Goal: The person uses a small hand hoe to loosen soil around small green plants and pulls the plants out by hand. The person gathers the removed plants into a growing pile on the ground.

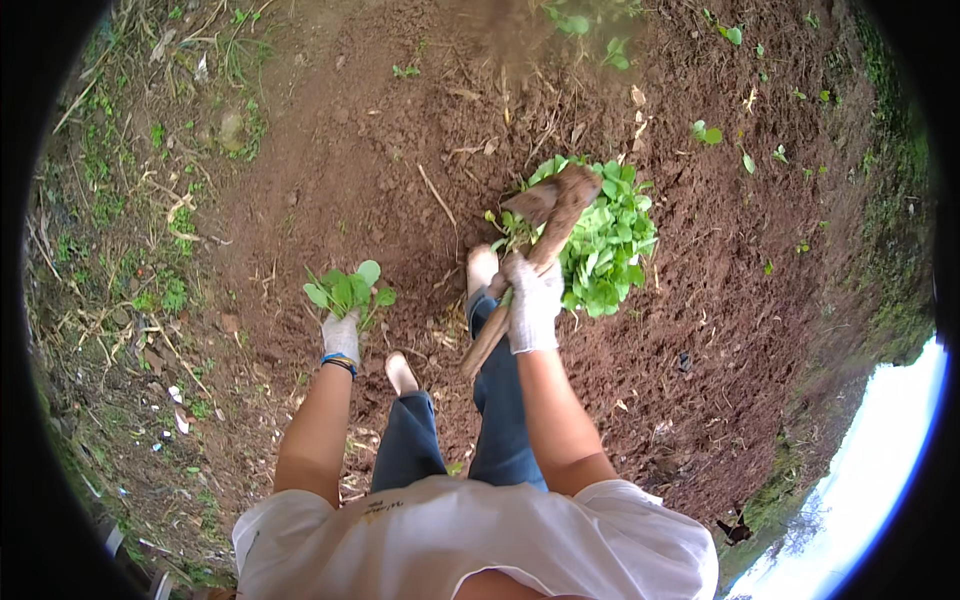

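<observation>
My left hand (341,335), in a pale knit glove, grips a small bunch of leafy green seedlings (346,290) by the stems. In a matching glove, my right hand (535,304) is closed around the wooden handle of a short hoe (559,229). The hoe's soil-caked metal blade (531,202) points up and left. Behind the hoe is a large clump of green seedlings (611,240); whether it lies on the ground or is held cannot be told. A few stems show near my right fingers, partly hidden by the handle.
Loose brown soil (720,322) spreads around my feet. Scattered seedlings (705,133) stand in the soil at the upper right. Grass and dry stalks (105,187) line the left side, with bits of litter (180,416). My light shoes (401,373) are close below the hands.
</observation>
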{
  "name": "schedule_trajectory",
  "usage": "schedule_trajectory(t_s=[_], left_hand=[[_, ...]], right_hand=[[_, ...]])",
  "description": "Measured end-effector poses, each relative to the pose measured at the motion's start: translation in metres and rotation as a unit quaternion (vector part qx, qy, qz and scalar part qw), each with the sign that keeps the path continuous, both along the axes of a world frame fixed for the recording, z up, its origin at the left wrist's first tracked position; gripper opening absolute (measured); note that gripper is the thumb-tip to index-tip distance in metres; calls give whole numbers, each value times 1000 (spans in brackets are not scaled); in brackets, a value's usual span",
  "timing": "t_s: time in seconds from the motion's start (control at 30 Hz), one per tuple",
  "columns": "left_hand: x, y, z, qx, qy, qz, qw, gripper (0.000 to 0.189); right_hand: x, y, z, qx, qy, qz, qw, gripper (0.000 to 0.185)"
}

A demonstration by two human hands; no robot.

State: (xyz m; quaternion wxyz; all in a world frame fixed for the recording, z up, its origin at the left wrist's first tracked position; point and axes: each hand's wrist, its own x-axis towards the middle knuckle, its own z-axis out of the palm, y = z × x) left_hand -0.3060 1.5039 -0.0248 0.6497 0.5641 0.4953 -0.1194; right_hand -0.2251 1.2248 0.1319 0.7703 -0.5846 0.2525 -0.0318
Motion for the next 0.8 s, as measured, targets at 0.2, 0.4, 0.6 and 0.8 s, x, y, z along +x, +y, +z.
schedule_trajectory(t_s=[0.2,0.4,0.6,0.8], left_hand=[[96,-52,-66,-8,-7,-82,997,33],[199,-86,-105,-86,-52,-93,991,34],[295,-145,-111,-193,-122,-273,934,39],[390,-248,-112,-237,-208,-438,842,36]], right_hand=[[60,12,-80,13,96,9,995,27],[94,-17,-80,22,124,14,992,33],[112,-23,-81,-6,134,-62,989,33],[131,-30,-79,-32,81,-132,987,19]])
